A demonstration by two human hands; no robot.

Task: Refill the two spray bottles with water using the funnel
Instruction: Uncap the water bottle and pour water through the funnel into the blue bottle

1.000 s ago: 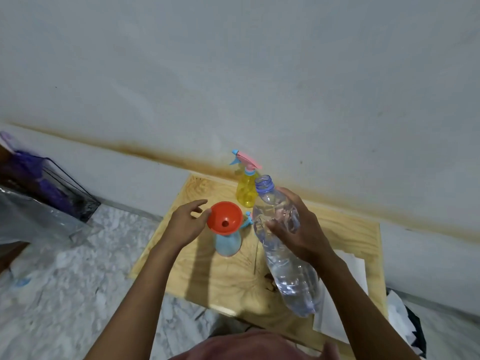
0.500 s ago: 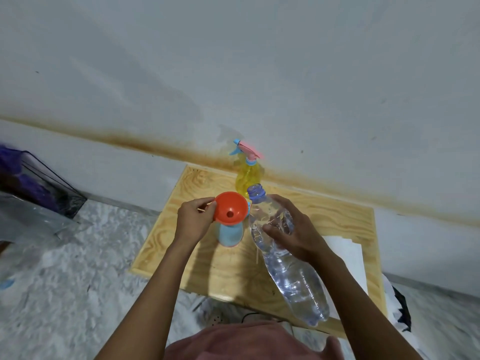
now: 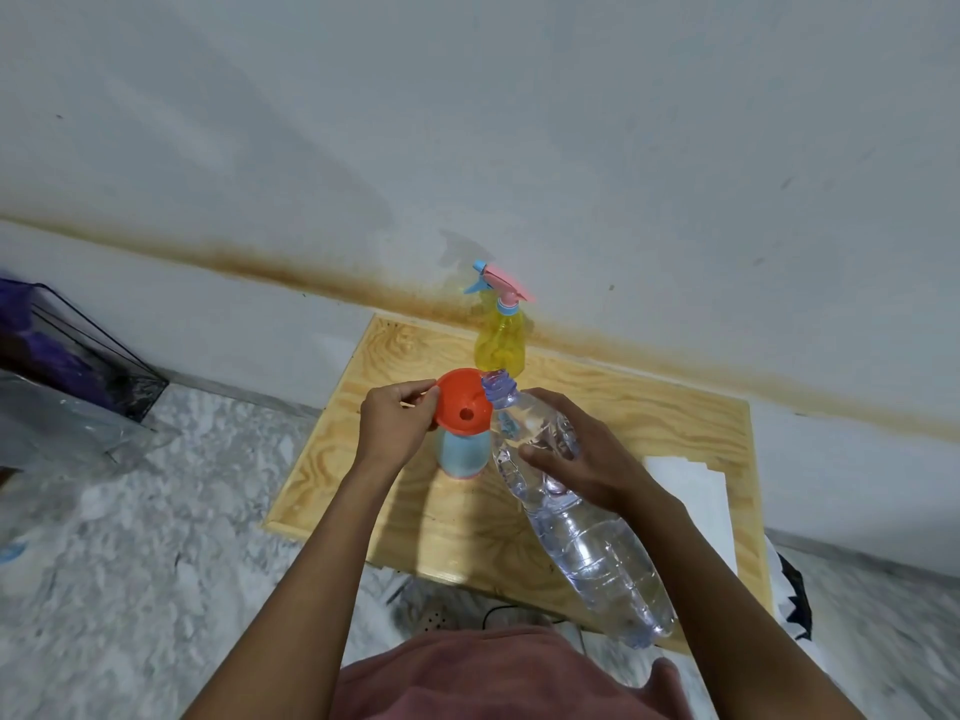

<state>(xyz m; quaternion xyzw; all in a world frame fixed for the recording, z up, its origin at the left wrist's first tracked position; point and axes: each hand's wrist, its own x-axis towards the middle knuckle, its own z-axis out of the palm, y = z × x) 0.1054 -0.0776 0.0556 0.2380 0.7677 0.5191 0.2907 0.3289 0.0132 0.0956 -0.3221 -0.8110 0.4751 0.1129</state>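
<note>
An orange funnel (image 3: 464, 409) sits in the neck of a light blue spray bottle (image 3: 464, 456) standing on a small wooden table (image 3: 613, 407). My left hand (image 3: 397, 420) pinches the funnel's left rim. My right hand (image 3: 582, 459) grips the upper part of a large clear water bottle (image 3: 587, 532), uncapped and tilted so its blue-ringed mouth lies at the funnel's right rim. A yellow spray bottle (image 3: 501, 340) with a pink and blue trigger head stands upright behind them near the wall.
White paper (image 3: 696, 491) lies on the table's right side. The wall runs close behind the table. A dark wire basket with purple and clear plastic (image 3: 78, 366) sits on the marble floor at left. Dark items lie on the floor at right (image 3: 795, 589).
My left hand went from open beside the funnel to pinching its rim. My right hand tipped the water bottle further, bringing its mouth down to the funnel's edge.
</note>
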